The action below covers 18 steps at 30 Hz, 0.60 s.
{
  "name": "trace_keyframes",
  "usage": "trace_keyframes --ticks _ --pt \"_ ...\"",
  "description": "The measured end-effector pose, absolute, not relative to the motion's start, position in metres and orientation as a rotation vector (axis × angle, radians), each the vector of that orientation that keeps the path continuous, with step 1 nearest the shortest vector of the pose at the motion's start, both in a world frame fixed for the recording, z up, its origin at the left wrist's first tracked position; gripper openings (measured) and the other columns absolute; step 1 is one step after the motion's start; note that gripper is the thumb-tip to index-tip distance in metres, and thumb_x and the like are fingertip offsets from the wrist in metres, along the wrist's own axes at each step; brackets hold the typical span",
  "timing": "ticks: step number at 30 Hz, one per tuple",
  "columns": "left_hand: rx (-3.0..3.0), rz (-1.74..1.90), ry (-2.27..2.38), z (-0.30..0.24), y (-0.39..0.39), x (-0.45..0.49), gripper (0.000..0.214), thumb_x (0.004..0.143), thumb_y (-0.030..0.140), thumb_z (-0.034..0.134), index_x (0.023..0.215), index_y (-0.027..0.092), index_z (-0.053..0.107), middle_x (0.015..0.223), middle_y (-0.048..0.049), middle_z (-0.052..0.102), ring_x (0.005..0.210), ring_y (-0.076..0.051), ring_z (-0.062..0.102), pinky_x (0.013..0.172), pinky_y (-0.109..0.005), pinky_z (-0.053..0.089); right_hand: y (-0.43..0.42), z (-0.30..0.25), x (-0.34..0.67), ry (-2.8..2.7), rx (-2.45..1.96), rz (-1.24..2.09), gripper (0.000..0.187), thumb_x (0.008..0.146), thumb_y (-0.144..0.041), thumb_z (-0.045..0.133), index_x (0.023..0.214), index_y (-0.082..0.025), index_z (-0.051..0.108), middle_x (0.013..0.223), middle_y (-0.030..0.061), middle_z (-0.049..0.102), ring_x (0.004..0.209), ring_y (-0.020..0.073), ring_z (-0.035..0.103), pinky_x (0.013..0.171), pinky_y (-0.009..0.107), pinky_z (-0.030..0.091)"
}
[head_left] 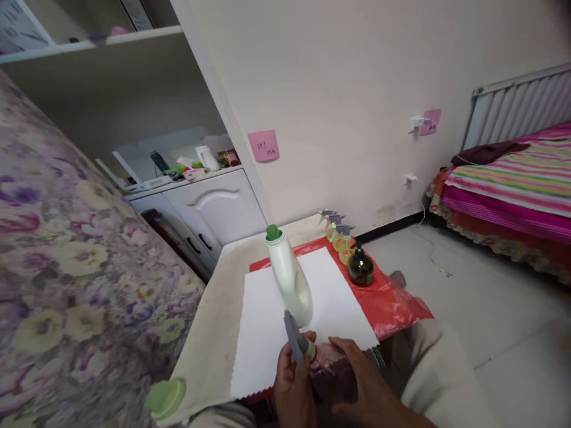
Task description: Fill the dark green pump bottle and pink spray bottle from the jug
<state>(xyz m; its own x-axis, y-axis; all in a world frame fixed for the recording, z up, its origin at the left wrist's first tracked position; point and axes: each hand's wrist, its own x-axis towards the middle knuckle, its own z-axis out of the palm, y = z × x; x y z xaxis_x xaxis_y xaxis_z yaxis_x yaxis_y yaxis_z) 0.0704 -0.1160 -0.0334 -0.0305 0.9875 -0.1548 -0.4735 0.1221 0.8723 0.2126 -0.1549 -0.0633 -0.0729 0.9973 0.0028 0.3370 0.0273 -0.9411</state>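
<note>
Near my lap I hold a see-through spray bottle (331,367) on its side, with a green collar and a grey trigger head (292,336). My left hand (294,383) is closed around the trigger head and collar. Wrapped about the bottle's body is my right hand (368,383). Just beyond them a pale green detergent bottle (288,279) stands on a white sheet (259,321), its green pouring spout (273,232) uncovered. A light green cap (166,397) lies at the table's near left corner.
Several spray bottles (343,246) and a dark round pump bottle (360,267) stand along the right on red plastic (392,303). A floral curtain (89,285) hangs at left. Behind are a white cabinet (218,208) and a wall; a bed (513,184) is at right.
</note>
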Motion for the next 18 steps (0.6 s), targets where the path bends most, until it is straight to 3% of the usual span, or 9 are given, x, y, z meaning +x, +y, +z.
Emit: trace_keyframes --ticks 10,18 --pt "0.728 1.28 0.926 -0.025 -0.114 0.061 0.033 0.067 0.027 0.081 0.095 0.015 0.067 0.094 -0.0079 0.072 0.082 -0.016 0.064 0.075 -0.025 0.049 -0.16 -0.074 0.213 -1.465 -1.323 1.142 0.097 0.055 -0.031 0.075 0.142 -0.023 0.032 0.143 0.0132 0.042 0.131 0.0353 0.037 0.109 0.049 0.027" --pt "0.735 1.215 0.773 -0.018 -0.112 0.048 0.033 0.075 0.03 0.074 0.102 0.013 0.068 0.1 -0.0106 0.07 0.091 -0.018 0.064 0.083 -0.027 0.048 -0.158 -0.075 0.217 -1.351 -0.981 1.399 0.086 0.057 -0.044 0.077 0.135 -0.026 0.043 0.126 0.0092 0.057 0.113 0.0326 0.053 0.096 0.044 0.039"
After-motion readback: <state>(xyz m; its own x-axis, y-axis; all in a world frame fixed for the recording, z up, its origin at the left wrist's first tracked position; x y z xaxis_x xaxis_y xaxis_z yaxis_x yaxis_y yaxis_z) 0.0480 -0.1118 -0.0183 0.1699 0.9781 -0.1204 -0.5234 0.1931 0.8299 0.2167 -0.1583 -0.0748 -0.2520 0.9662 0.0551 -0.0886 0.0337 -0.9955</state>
